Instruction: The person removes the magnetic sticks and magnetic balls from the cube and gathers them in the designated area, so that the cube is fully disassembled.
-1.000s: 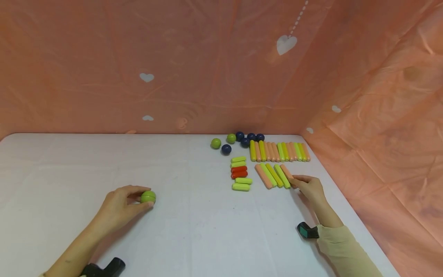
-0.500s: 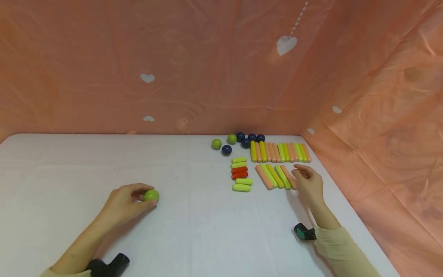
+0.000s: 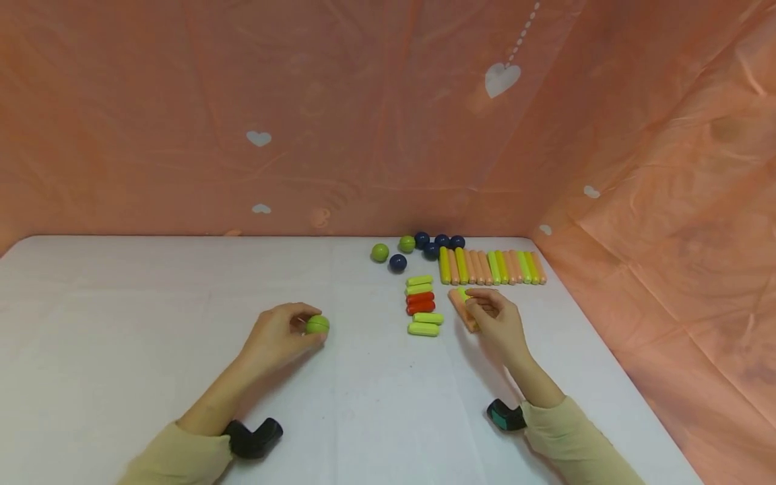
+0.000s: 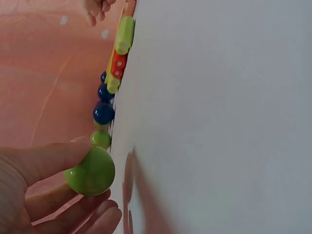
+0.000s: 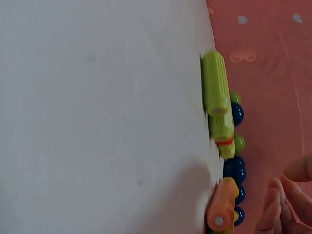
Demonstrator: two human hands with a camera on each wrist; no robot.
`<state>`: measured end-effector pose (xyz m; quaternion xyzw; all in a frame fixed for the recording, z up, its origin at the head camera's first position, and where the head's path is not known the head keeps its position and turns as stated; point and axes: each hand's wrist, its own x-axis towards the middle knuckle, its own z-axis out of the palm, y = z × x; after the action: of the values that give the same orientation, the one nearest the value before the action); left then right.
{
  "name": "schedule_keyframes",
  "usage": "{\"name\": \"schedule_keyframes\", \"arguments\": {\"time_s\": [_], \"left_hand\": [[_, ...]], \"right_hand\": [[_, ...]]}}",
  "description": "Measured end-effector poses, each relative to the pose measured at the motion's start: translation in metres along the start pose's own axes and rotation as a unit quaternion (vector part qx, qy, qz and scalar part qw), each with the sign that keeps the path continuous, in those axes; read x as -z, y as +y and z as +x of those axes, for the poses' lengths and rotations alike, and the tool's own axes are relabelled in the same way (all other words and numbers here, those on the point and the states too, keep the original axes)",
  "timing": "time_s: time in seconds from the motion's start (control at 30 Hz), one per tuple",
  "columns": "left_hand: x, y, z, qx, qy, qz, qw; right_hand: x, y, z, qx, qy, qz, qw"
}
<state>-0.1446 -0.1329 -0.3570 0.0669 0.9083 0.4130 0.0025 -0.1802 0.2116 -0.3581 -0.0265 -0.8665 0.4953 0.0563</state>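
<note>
My left hand pinches a green ball between thumb and fingers, held above the white table. In the left wrist view the same shiny ball shows close up. My right hand hovers over the slanted group of coloured sticks, hiding most of them. At that group's left end an orange stick shows. The right wrist view shows fingers loosely bent, with nothing between them and the thumb. Left of this hand lies a column of short sticks, light green and red.
A long row of yellow, green and orange sticks lies at the back right of the white table. Beside it are several dark blue balls and two green balls. An orange cloth hangs behind the table.
My left hand has moved right and slightly away from me with the green ball. My right hand has let go of the rightmost orange stick and moved left over the slanted group.
</note>
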Motion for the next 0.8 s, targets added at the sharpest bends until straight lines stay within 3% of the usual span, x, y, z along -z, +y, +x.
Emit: {"name": "schedule_keyframes", "arguments": {"time_s": [0.23, 0.53, 0.8], "left_hand": [[-0.008, 0.005, 0.002, -0.012, -0.008, 0.026, 0.9996], [-0.008, 0.004, -0.002, -0.022, -0.004, 0.03, 0.9993], [-0.005, 0.0, -0.005, -0.031, -0.01, 0.024, 0.9992]], "right_hand": [[-0.014, -0.004, -0.007, 0.004, -0.037, 0.049, 0.9981], [-0.032, -0.017, -0.008, 0.018, -0.082, 0.042, 0.9956], [-0.06, -0.037, -0.005, 0.085, -0.123, 0.057, 0.9872]]}}
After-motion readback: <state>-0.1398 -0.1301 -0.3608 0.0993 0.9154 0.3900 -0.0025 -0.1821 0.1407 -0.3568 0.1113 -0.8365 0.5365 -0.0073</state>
